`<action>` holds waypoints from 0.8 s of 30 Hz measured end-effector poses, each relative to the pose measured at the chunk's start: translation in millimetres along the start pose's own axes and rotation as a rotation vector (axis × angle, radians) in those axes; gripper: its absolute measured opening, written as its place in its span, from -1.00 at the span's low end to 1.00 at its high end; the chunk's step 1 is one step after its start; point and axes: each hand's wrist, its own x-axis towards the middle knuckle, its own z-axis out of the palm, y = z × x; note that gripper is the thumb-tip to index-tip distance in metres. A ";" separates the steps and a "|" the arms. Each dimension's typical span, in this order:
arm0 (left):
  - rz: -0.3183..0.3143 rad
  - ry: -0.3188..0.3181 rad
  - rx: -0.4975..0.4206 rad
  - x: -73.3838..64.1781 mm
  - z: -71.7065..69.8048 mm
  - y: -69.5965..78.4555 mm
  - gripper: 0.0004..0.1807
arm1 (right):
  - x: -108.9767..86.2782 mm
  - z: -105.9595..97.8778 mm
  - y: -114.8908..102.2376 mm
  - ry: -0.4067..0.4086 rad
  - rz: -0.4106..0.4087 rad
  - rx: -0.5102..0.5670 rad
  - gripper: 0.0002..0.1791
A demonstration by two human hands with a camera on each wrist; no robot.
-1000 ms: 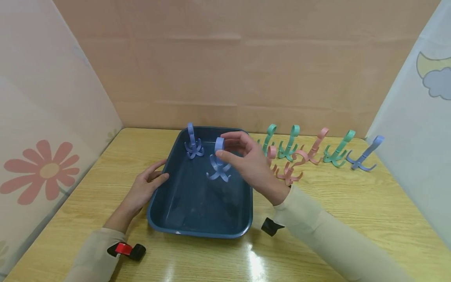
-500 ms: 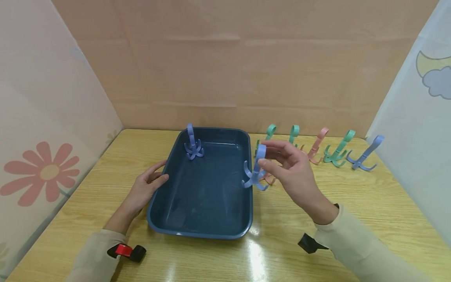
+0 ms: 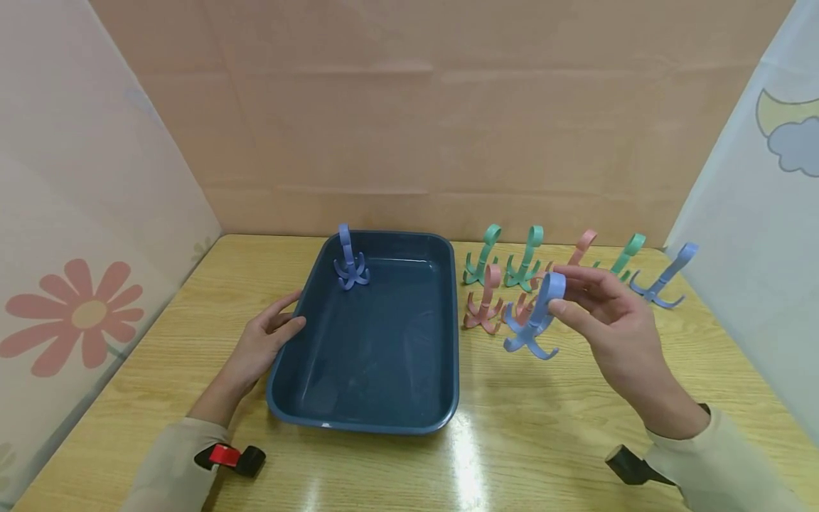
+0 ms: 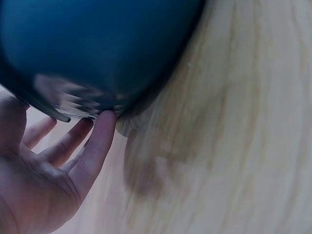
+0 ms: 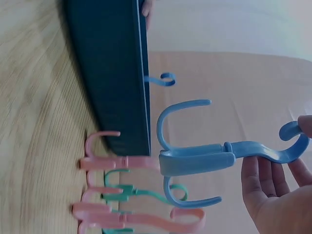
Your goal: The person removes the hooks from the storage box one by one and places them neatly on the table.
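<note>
My right hand (image 3: 621,334) pinches a blue multi-prong hanging hook (image 3: 534,320) by its curved upper end, thumb on one side and fingers on the other. The hook is held above the table, right of the dark blue tray (image 3: 365,423), with its prongs downward. In the right wrist view, the same hook (image 5: 195,158) shows its splayed prongs. My left hand (image 3: 262,345) rests against the tray's left side, thumb and fingertips at the rim. Its fingers (image 4: 97,146) are fairly straight against the outer wall. Another blue hook (image 3: 348,263) stands inside the tray's back left corner.
Right of the tray stand green hooks (image 3: 483,256), pink hooks (image 3: 484,302) and a blue hook (image 3: 665,277) at the far right. My right hand and its hook partly cover some. A brown backdrop (image 3: 409,121) and printed side panels (image 3: 64,178) surround the wooden table (image 3: 544,427).
My right hand has carried the blue hook from over the tray, across its right rim, to the right above the table. The left hand and tray have stayed in place.
</note>
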 end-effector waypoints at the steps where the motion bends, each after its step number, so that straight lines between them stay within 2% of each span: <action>1: 0.001 0.000 0.002 -0.1 0.0 0.2 -0.33 | -1.3 -4.7 0.3 0.003 -0.004 0.012 -0.56; 8: 0.003 0.002 0.003 -0.5 0.2 0.8 -0.33 | -7.5 -30.9 10.0 0.033 -0.042 0.128 -0.55; 16: 0.005 0.005 -0.006 -0.4 1.7 0.5 -0.32 | -8.8 -54.0 25.0 0.066 -0.083 0.178 -0.56; 22: 0.007 0.007 -0.019 0.2 2.2 -0.1 -0.32 | -4.7 -68.1 35.1 0.122 -0.067 0.123 -0.58; 24: 0.006 0.008 -0.021 0.7 2.4 -0.4 -0.32 | -2.7 -72.8 38.9 0.142 -0.043 0.070 -0.58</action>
